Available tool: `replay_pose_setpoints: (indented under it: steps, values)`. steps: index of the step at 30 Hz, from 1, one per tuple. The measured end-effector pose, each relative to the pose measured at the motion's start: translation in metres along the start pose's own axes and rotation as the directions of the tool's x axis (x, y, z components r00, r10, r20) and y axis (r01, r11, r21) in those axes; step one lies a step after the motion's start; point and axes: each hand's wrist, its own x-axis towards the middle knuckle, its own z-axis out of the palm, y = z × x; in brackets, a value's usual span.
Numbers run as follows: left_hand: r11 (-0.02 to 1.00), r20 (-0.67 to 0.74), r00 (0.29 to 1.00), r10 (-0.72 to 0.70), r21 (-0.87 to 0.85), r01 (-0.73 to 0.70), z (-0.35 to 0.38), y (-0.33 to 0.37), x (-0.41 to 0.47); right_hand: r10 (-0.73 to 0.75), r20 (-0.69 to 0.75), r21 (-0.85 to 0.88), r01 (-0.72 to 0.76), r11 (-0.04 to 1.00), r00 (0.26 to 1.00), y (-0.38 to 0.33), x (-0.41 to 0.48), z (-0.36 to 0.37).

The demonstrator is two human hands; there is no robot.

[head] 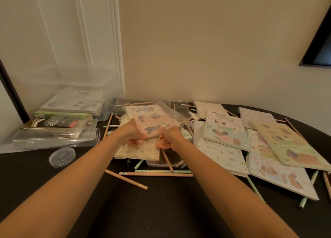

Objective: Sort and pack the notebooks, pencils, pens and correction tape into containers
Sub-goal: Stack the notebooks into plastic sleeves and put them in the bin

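A pink cartoon notebook in a clear plastic sleeve (148,120) is held up at the centre of the dark table. My left hand (131,133) grips its near left corner and my right hand (169,136) grips its near right corner. Under it lies a cream patterned notebook (141,151). Several spiral notebooks (225,132) overlap to the right. Tan and green pencils (155,174) lie scattered in front of and between the notebooks.
A clear plastic bin (68,80) with notebooks inside stands at the back left. In front of it lie a green and black box (62,120), a clear tube (55,138) on its side and a round clear lid (62,156). The wall rises close behind.
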Motion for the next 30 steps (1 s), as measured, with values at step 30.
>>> replay_pose_setpoints:
  steps: [30]
  values:
    - [0.763, 0.172, 0.926, 0.335, 0.528, -0.374, 0.163, 0.138, 0.007, -0.228, -0.563, -0.445, -0.059, 0.893, 0.795, 0.037, -0.002, -0.248]
